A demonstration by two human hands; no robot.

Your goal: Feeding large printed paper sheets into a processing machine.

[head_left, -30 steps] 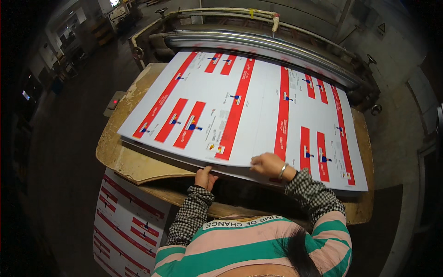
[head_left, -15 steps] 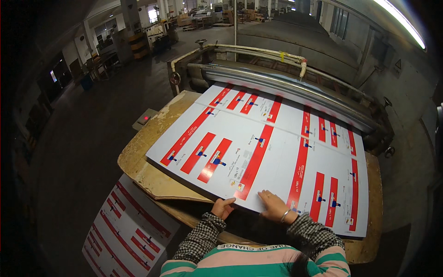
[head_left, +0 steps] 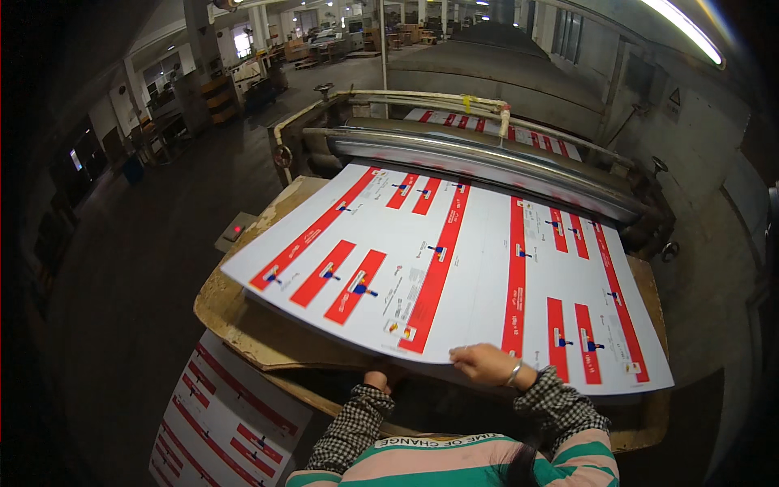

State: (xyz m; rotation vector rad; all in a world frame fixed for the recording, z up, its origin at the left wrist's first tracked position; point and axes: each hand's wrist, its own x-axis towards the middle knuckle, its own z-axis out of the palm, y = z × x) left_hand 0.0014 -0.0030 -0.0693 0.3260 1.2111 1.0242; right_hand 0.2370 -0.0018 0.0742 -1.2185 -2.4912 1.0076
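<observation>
The person's right hand (head_left: 484, 364) is grasping the printed sheet (head_left: 480, 276) at its near edge; the left hand (head_left: 377, 381) is sitting partly beneath, finger state not determinable.

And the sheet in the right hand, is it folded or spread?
Spread out: the printed sheet stretches from the right hand, at its near edge, to the roller, with no fold visible.

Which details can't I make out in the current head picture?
All in the head view:
Left hand: fingers mostly hidden by the printed sheet.
That sheet's far end: hidden by the roller.
Lower-left sheet: cut off by the bottom edge.
Background machinery: too small.
</observation>
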